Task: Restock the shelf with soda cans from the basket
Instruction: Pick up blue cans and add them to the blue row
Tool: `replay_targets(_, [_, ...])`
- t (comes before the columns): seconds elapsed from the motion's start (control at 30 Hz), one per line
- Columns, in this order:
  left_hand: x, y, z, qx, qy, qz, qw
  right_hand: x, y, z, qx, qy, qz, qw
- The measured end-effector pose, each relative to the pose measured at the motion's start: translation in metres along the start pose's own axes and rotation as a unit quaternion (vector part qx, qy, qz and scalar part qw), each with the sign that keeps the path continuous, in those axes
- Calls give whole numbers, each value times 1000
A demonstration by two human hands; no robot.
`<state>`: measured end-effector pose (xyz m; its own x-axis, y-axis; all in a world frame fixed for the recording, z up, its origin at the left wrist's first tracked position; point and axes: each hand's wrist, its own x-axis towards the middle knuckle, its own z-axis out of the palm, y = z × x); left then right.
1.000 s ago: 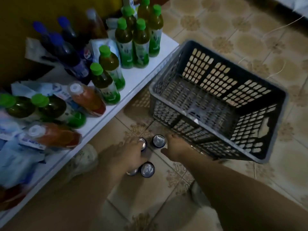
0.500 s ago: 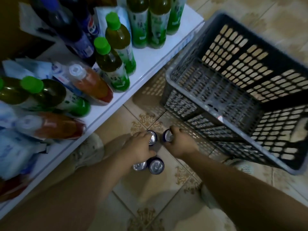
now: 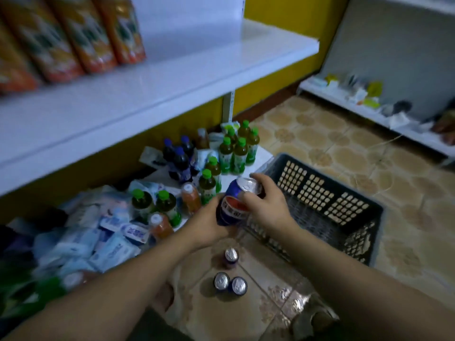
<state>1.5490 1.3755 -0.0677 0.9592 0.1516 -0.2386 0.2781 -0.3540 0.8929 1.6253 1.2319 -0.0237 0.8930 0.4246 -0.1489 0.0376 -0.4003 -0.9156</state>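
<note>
One blue soda can (image 3: 231,209) is held tilted above the floor (image 3: 344,153), just beside the basket (image 3: 376,212). The left hand (image 3: 205,225) is curled under its side. The right hand (image 3: 269,206) is wrapped round the top rim, probably for steadiness. Three cans (image 3: 230,283) are seen standing on the tiles below. On the upper shelf (image 3: 197,70), bare room beside the orange packs (image 3: 73,33) is judged the likely destination.
</note>
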Motion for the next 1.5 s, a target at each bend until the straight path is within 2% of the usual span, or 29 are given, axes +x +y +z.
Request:
replay_targets(0.13, [-51,64,-50,-20,98,52,994,-26,-85,10,84,-7,-64,994])
replay_targets(0.27, [-104,92,-95,-16,152,80,985,-57,-155,31,14,-55,-129,990])
replay_targets(0.43, [-163,105,-147,-22,193,68,979,-87,-219,64,7,-93,-186,978])
replay_targets(0.57, [-207,101,-192,40,241,33,969,-104,-257,103,10,-130,-221,967])
replay_targets(0.73, [-264,76,-248,186,303,-59,933,-115,-291,168,11,-184,-249,951])
replay_targets(1.03, [-384,-19,-345,339,334,-311,823,-125,-333,275,-12,-274,-250,929])
replay_targets(1.2, [-391,-38,-348,380,341,-314,800,-124,-344,327,-20,-297,-267,917])
replay_targets(1.5, [-390,-41,-348,370,363,-287,806,-125,-381,416,-58,-344,-264,899])
